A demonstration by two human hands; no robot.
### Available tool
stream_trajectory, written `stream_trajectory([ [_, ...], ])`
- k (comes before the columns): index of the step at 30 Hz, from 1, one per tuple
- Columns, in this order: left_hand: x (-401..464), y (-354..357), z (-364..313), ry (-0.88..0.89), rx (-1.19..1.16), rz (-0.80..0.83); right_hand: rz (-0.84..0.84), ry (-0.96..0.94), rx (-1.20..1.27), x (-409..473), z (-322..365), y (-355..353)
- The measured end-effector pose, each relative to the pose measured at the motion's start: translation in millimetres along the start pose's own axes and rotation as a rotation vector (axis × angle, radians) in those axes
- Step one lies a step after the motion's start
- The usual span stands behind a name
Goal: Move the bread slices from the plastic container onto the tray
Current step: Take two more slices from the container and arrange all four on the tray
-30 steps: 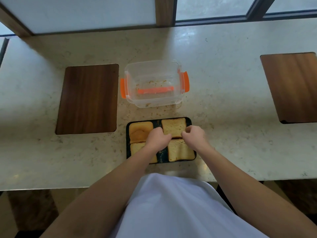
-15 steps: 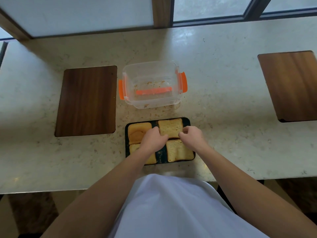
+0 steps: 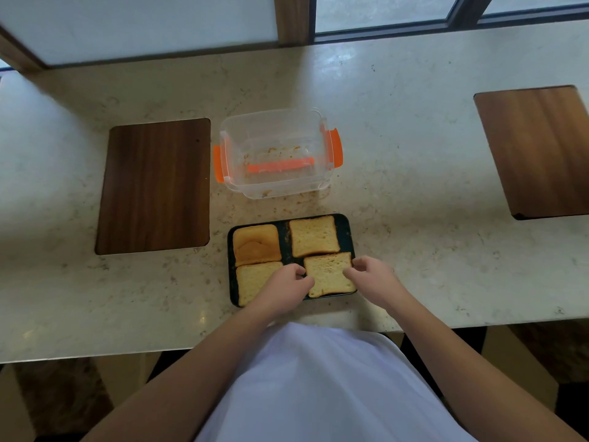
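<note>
Four bread slices (image 3: 314, 236) are laid flat on the dark tray (image 3: 346, 232), two by two. Only crumbs are left in the clear plastic container (image 3: 274, 129) behind it. The near-right slice (image 3: 328, 274) is pinched at its edges by the curled left hand (image 3: 287, 287) and right hand (image 3: 371, 279).

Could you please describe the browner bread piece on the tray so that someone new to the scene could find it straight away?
On the pale stone counter, just in front of the clear plastic container with orange clips, lies a dark rectangular tray holding four bread slices. The one you want is the far-left piece, a smooth golden-brown crust end. The other three show pale, porous crumb.
</note>
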State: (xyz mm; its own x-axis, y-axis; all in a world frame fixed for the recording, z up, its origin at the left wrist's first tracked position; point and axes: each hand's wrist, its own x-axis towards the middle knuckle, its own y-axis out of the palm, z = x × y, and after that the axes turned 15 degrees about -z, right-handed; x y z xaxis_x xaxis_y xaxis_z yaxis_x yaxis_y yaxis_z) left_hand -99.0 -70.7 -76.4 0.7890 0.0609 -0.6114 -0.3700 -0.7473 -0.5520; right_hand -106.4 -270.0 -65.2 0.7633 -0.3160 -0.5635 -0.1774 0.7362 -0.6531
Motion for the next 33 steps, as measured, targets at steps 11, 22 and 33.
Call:
stream_trajectory([
  [11, 2, 7, -4, 0.007, 0.058, 0.008, 0.011, 0.048, -0.038, -4, 6, 0],
  [22, 5, -2, -6, -0.052, 0.014, 0.055, 0.062, 0.077, -0.018, -6, 16, -3],
  [33, 10, -19, 7, -0.131, -0.056, 0.050, 0.117, 0.063, 0.008, -6, 28, 14],
])
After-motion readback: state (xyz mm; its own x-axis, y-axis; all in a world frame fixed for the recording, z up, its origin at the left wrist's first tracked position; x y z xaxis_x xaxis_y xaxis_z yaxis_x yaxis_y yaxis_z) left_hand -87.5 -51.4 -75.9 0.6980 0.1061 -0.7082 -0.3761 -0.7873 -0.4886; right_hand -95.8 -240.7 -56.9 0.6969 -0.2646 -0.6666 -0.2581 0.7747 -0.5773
